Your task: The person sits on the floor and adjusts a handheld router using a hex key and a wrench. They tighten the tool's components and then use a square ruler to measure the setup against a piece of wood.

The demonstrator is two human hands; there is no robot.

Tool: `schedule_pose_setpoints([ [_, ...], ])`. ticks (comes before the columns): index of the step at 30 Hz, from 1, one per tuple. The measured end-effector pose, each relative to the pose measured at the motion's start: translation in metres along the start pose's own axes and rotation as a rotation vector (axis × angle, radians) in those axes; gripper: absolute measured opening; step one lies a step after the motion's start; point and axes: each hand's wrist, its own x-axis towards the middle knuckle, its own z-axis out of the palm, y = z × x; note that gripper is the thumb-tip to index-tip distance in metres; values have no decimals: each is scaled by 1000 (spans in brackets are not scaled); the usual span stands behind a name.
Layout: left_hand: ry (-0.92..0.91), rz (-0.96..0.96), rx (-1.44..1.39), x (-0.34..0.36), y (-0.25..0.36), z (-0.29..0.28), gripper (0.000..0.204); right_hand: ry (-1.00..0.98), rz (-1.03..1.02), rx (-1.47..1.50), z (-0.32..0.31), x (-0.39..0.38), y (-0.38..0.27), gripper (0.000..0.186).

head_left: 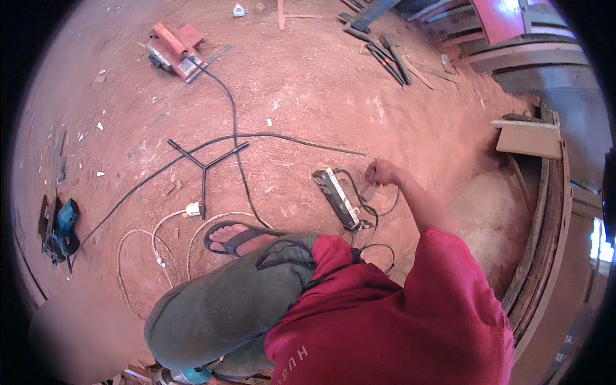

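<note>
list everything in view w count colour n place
red power tool: one, red, upper left
bottle: one, white, top
hand tools: several, mostly dark, upper right
Y-shaped bar: one, dark, left of centre
plug: one, white, by the bar's lower end
power strip: one, black and white, centre
black cords: several, black, across floor
pale cord: count unclear, whitish, lower left
blue tool: one, blue, far left
board: one, tan, right
scraps: many, mostly pale, scattered
shirt: one, red, bottom
trousers: one pair, grey-green, bottom
sandalled foot: one, dark sandal, lower centre
right hand: one, bare, beyond strip's right
</note>
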Motion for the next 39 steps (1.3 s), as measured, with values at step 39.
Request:
schedule_pose_setpoints([
  [39, 559, 411, 292, -162, 20, -88, 81, -519, -829, -345, 58, -155, -446, 27],
])
